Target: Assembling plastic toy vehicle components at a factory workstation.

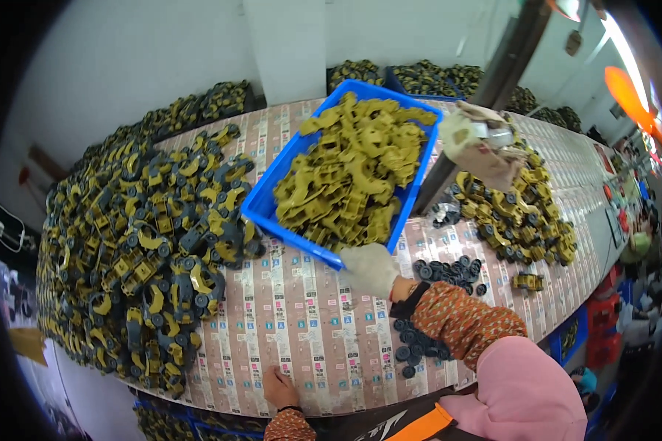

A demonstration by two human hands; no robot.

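Right grip [370, 269] apparently touching blue tray's [294, 239] near corner, tray extending ahead.

The right hand [371, 269] wears a pale glove [366, 264] beyond a patterned rust sleeve [465, 317].

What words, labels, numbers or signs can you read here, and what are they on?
Table covering: rows of small printed marks, too small to read.
Dark item at the lower edge: a white mark, not clear enough to read.
Blue tray: no lettering visible.
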